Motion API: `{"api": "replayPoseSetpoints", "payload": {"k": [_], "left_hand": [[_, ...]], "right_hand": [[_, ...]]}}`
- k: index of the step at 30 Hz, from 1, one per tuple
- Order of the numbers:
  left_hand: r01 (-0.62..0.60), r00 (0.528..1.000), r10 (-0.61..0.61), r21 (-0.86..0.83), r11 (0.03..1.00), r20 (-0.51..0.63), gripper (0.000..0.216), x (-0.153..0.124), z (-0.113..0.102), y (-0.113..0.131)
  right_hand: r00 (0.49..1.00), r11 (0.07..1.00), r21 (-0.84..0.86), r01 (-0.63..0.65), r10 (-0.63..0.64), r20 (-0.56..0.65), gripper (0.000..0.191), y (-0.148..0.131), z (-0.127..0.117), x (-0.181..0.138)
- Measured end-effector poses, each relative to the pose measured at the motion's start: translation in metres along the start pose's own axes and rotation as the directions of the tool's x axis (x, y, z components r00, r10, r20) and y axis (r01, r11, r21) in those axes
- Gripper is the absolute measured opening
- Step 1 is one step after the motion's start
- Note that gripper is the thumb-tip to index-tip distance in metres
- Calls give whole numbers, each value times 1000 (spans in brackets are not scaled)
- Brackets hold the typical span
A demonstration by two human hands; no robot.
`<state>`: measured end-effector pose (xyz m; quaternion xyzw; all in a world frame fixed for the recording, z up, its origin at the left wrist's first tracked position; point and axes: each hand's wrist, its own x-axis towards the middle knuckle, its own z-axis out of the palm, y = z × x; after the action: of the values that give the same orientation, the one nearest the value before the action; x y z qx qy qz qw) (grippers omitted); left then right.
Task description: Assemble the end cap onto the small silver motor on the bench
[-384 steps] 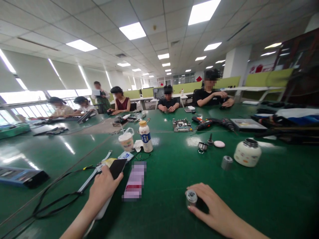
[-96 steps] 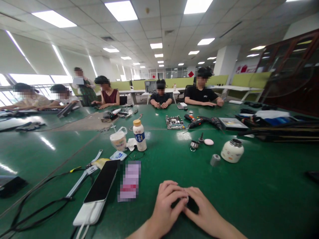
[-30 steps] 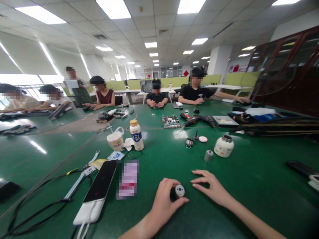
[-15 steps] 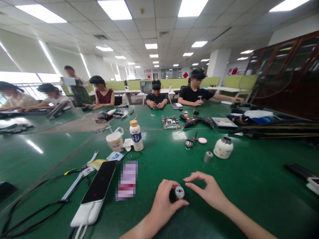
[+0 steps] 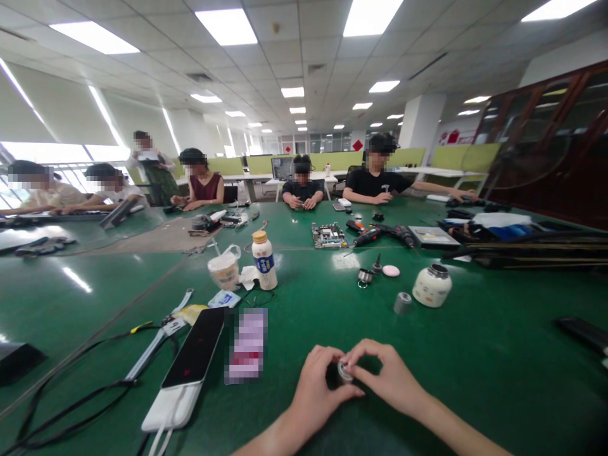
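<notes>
My left hand [image 5: 314,381] curls around a small silver metal cylinder [image 5: 344,375] standing upright low in the view, thumb in front and fingers behind. With thumb and fingertips pinched together, my right hand [image 5: 390,373] touches the cylinder's top from the right. Its fingertips cover part of the round top face; whatever they may pinch there is too small to make out. Beyond my hands stand a second grey metal cylinder [image 5: 403,303] and a cream jar [image 5: 432,286] with a dark open neck. Small metal parts [image 5: 365,277] and a pinkish disc [image 5: 391,271] lie to their left.
A phone [image 5: 196,348] on a white power bank [image 5: 171,405], a blurred purple packet [image 5: 246,347], a milk bottle [image 5: 264,261] and a plastic cup [image 5: 225,268] are to the left. Farther off are a circuit board [image 5: 329,236] and power drills [image 5: 365,237]. Several people sit around the green table.
My right hand has moved left and closed in on the top of the cylinder, where before it hovered apart. My left hand keeps its hold. The whole view has shifted slightly.
</notes>
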<state>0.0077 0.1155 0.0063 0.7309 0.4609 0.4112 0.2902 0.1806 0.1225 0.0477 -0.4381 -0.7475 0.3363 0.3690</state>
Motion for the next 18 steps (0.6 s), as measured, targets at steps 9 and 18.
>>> {"api": "replayPoseSetpoints", "payload": {"k": [9, 18], "left_hand": [[-1, 1000, 1, 14, 1000, 19, 35, 1, -3, 3], [-10, 1000, 10, 19, 1000, 14, 36, 1, 1, -3]], "right_hand": [[995, 999, -13, 32, -33, -97, 29, -11, -28, 4], [999, 999, -35, 20, -22, -48, 12, -8, -5, 2]]}}
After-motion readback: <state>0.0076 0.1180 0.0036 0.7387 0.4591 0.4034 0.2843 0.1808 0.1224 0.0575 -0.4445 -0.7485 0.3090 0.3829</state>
